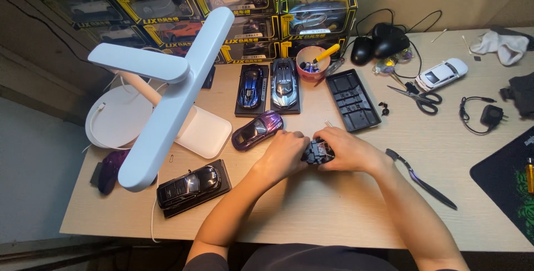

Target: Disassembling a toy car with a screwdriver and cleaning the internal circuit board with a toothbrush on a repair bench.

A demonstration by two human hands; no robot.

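Desk is pretty crowded: a white desk lamp [167, 90] hangs over the left side, a purple model car [257, 129] sits just beside the left hand [283, 154], and an empty black tray [352, 99] lies right behind the right hand [345, 150]. Both hands pinch a small dark car part [317, 152] between them at mid-desk, fingers curled tight around it. Yellow-and-black boxed cars [222, 10] are stacked along the back wall. Scissors [420, 97] lie off right.
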